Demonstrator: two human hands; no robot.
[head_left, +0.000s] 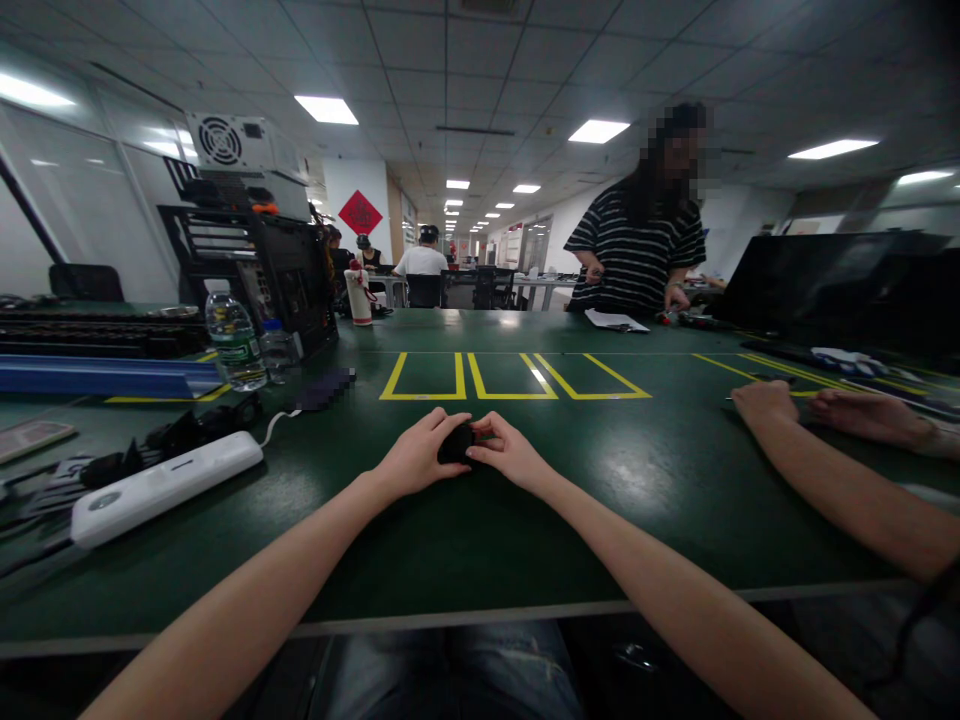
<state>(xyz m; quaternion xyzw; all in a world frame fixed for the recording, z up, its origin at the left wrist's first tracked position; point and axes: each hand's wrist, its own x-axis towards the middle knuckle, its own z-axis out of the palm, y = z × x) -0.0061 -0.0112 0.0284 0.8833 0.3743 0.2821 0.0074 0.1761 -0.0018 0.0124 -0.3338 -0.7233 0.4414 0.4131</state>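
Both my hands meet over the green tabletop [525, 540], around a small black rounded object [456, 443] whose exact kind I cannot make out. My left hand [417, 452] grips it from the left, thumb below and fingers above. From the right, the fingertips of my right hand [504, 447] pinch its edge. My fingers cover part of the object. Just beyond my hands, yellow tape outlines [472, 375] mark several sections on the table.
A white power strip [169, 490] with cables lies at left, near a water bottle [234, 340] and a black computer case [281, 270]. Another person's hands [765, 405] work at right. A person in a striped shirt [634, 240] stands across the table by papers [616, 321].
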